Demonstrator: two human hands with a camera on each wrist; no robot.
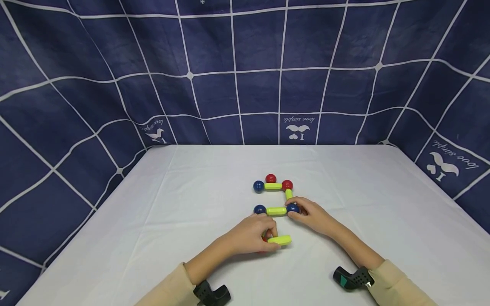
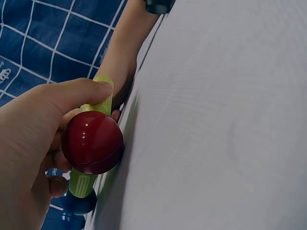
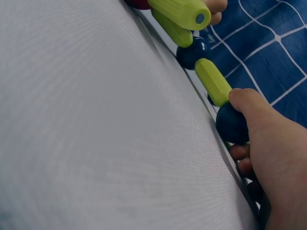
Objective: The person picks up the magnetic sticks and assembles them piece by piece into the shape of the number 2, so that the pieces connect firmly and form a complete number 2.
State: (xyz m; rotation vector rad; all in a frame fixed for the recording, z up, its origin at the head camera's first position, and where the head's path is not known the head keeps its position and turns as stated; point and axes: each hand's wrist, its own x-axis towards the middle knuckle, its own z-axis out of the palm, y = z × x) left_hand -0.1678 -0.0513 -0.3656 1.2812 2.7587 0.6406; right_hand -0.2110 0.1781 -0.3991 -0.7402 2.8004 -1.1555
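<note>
My left hand (image 1: 254, 233) pinches a yellow-green rod (image 1: 280, 240) beside a red ball (image 2: 92, 142), which the hand mostly covers in the head view. The rod's free end points right and shows a grey disc in the right wrist view. Another rod (image 2: 82, 184) links this red ball to a blue ball (image 1: 259, 209). From there a level rod (image 1: 276, 211) reaches a second blue ball (image 1: 293, 208). My right hand (image 1: 315, 216) holds that second ball between thumb and fingers. A short rod (image 1: 289, 194) runs up from it to a red ball (image 1: 287, 185).
Farther back, a rod (image 1: 273, 186) joins that red ball to a blue ball (image 1: 258, 186). One more red ball (image 1: 271, 178) sits just behind this rod. White cloth (image 1: 183, 195) covers the table, and a blue checked curtain (image 1: 256, 93) hangs around it.
</note>
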